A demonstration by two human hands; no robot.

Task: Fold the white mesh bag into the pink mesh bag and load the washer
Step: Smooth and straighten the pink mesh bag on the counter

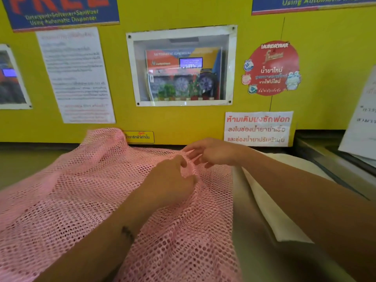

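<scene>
The pink mesh bag point(81, 192) lies spread over the grey counter top, filling the left and middle of the view. My left hand point(171, 180) pinches a raised fold of its upper right edge. My right hand point(211, 153) holds the same edge from the other side, fingers curled on the mesh. The white mesh bag point(270, 210) lies flat to the right of the pink one, partly under my right forearm.
A yellow wall panel point(183, 123) stands right behind the counter, with paper notices, a red round sticker point(271, 69) and a framed window on a dispenser screen point(183, 66). A steel ledge point(329, 159) runs along the right.
</scene>
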